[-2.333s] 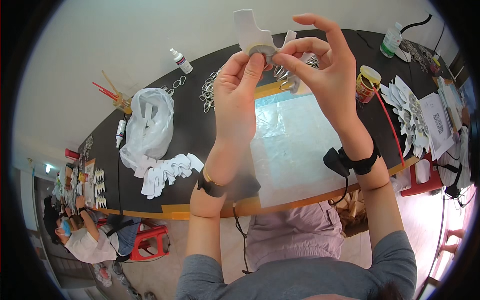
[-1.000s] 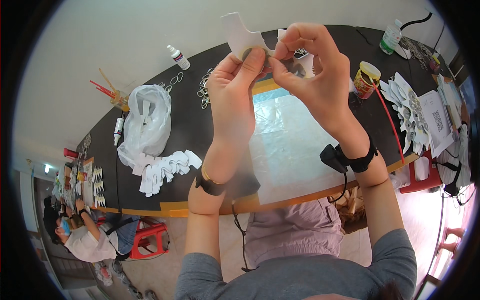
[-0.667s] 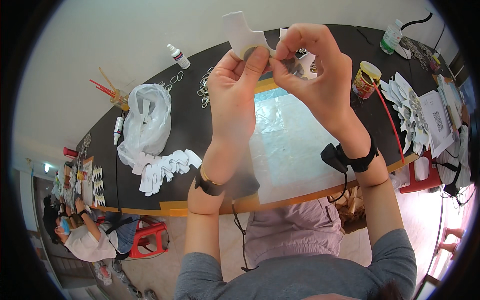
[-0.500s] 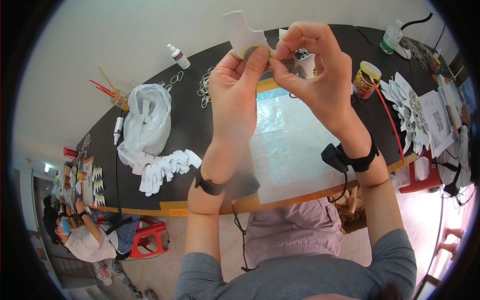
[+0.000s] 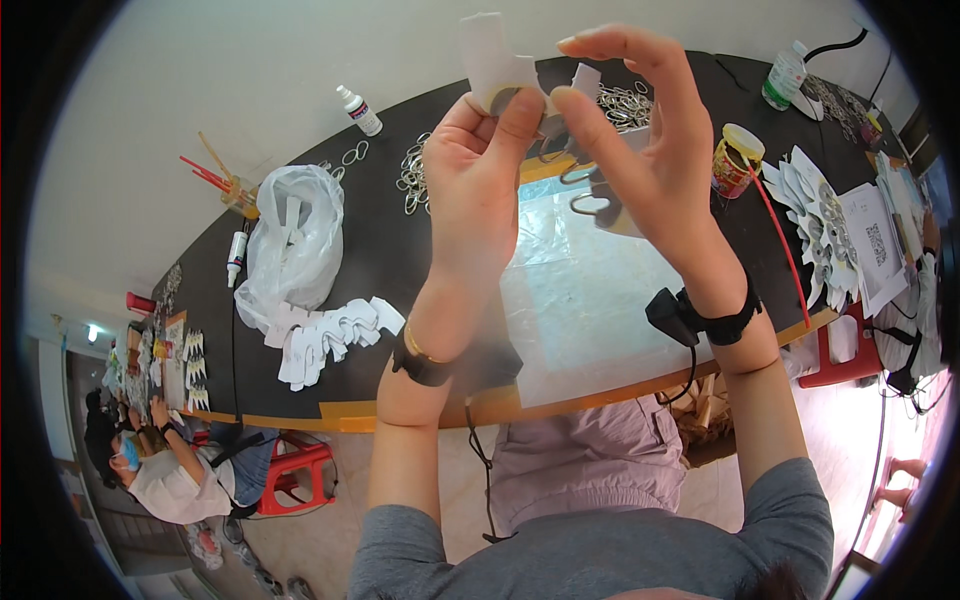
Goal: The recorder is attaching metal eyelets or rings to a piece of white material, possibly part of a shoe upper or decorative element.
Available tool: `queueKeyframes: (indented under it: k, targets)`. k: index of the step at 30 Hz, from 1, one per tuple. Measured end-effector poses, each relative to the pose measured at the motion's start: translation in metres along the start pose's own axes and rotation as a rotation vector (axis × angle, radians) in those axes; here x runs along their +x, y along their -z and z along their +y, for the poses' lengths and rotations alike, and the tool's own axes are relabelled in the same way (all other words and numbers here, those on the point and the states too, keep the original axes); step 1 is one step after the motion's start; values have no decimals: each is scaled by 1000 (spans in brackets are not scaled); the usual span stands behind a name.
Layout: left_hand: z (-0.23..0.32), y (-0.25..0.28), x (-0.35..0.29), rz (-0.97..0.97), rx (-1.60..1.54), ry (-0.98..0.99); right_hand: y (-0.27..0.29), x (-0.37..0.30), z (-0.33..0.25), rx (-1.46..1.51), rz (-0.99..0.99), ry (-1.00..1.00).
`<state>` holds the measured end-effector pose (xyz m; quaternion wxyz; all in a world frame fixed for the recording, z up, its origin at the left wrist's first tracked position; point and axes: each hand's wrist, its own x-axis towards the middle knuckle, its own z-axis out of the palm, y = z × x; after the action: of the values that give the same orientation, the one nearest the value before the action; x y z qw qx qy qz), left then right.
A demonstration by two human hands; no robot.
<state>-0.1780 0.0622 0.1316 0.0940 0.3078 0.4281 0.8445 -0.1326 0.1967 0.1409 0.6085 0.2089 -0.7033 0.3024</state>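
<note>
High over the table, my left hand (image 5: 475,180) pinches a white cut-out card piece (image 5: 492,55) between thumb and fingers. A dark round patch shows on the card beside my thumb. Close on its right, my right hand (image 5: 660,170) has thumb and index finger spread wide apart. Its other fingers are mostly hidden. Under and beside the right thumb show more white card pieces (image 5: 617,220) with dark patches and metal rings (image 5: 578,174). Whether the hidden fingers hold these pieces I cannot tell. Behind my right hand lies a pile of metal rings (image 5: 622,103).
A translucent sheet (image 5: 590,320) covers the table before me. On the left are a plastic bag (image 5: 290,250), fanned white pieces (image 5: 335,340) and small white bottles (image 5: 358,110). A yellow-rimmed tub (image 5: 738,160) and more cards (image 5: 815,225) lie right. Another person (image 5: 180,480) sits far left.
My right thumb and index finger have parted and drawn off the card in my left hand. More card pieces and rings now show under the right thumb. The left hand has shifted slightly.
</note>
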Motion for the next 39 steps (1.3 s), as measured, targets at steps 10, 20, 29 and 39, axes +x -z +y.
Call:
queueKeyframes:
  k: [10, 20, 29, 39]
  targets:
    - [3, 1, -1, -50, -113, 69, -1, 0, -9, 66, -124, -308]
    - [4, -2, -3, 14, -87, 68, -6, -5, -12, 85, -128, -187]
    - [1, -1, -4, -104, -97, 101, -6, -7, -11, 267, -112, -179]
    - [22, -26, -20, 197, -342, 452, -3, -11, -7, 581, -180, -105]
